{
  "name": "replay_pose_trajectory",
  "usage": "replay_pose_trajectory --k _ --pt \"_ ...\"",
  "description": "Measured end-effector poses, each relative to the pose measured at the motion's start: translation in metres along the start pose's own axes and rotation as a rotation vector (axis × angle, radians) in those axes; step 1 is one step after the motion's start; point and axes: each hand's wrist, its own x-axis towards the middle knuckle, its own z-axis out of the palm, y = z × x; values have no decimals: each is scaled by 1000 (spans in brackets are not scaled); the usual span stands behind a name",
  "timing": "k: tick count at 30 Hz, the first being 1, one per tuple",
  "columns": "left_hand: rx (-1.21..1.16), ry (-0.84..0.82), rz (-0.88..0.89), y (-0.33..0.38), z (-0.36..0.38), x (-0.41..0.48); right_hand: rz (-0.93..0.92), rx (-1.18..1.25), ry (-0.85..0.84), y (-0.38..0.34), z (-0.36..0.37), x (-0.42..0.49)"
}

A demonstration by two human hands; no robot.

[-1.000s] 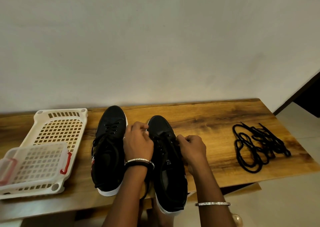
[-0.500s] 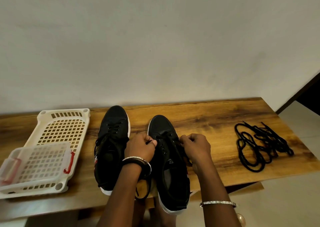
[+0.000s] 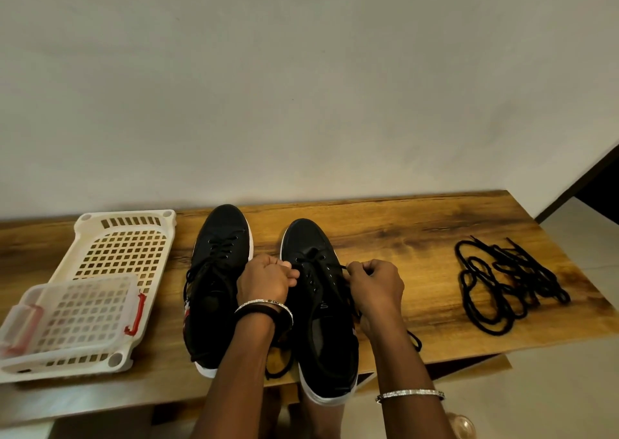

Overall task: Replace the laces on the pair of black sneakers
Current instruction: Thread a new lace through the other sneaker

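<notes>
Two black sneakers with white soles stand side by side on the wooden table, toes pointing to the wall. The left sneaker is laced. My left hand pinches the black lace at the left eyelets of the right sneaker. My right hand pinches the lace on that shoe's right side. Loose lace ends trail off both sides of this shoe near the table's front edge. A pile of spare black laces lies at the right of the table.
A white perforated plastic tray sits at the table's left, with a smaller clear basket with red handles on it. A plain wall rises just behind the table. The right sneaker's heel overhangs the front edge.
Both hands have slid slightly toward me along the right sneaker's eyelets, drawing the lace out to each side; more loose lace now hangs by the shoe's heel.
</notes>
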Motion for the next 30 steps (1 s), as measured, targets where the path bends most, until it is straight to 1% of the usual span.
replay_pose_trajectory --k 3,6,8,12,16,18,20,21,23,25,26,28,30 --pt "33 18 65 0 -2 -3 -29 3 1 1 -1 1" --pt "103 14 148 1 -4 -4 -31 65 -82 2 -8 2" --pt "177 25 198 2 -6 -5 -19 99 -128 1 -12 1" --pt "386 68 325 4 -8 -8 -49 80 -146 -3 -19 0" --pt "605 98 396 7 -10 -13 -81 -19 -289 -6 -33 0" --pt "704 163 442 8 -10 -17 -63 8 -365 -5 -40 1" --pt "733 224 561 9 -10 -18 -59 85 -405 -7 -47 2" --pt "709 215 641 10 -9 -17 -72 124 -426 -9 -48 1" --pt "638 97 788 12 -5 -16 -107 188 -496 -14 -49 -1" --pt "611 -44 857 11 3 -17 -146 219 -584 -20 -47 -6" --pt "639 -92 875 9 8 -20 -166 229 -620 -22 -46 -8" --pt "739 -100 916 6 19 -25 -193 243 -669 -26 -48 -11" --pt "733 -34 926 6 25 -27 -199 271 -698 -27 -54 -12"
